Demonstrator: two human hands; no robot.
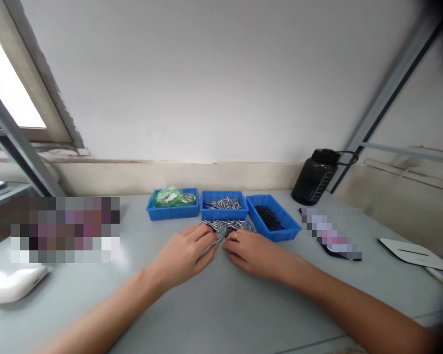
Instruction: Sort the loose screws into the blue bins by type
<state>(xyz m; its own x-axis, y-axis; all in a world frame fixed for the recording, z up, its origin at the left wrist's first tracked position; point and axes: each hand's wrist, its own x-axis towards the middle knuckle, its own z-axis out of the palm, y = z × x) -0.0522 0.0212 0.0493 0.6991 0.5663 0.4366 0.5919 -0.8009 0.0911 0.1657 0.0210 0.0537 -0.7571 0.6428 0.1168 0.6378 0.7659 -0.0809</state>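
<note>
A loose pile of thin silver metal pins [245, 225], like nails or rivets, lies on the grey table in front of the blue bins. At the pile's near left edge is my left hand [186, 253], its fingers bent and pressed together. My right hand [253, 251], with a ring on one finger, faces it from the right, fingers curled closed at the near edge. The two sets of fingertips almost meet; what they pinch is too small to make out. Behind the pile, a blue bin [224, 214] holds more silver pins.
The left blue bin [173, 212] contains a green plastic bag [172, 196]; the right blue bin [290, 223] holds dark pins. A black bottle [313, 179] stands at back right, near a phone-like flat object [328, 233] and a white pad [417, 253]. A white case [16, 282] lies left.
</note>
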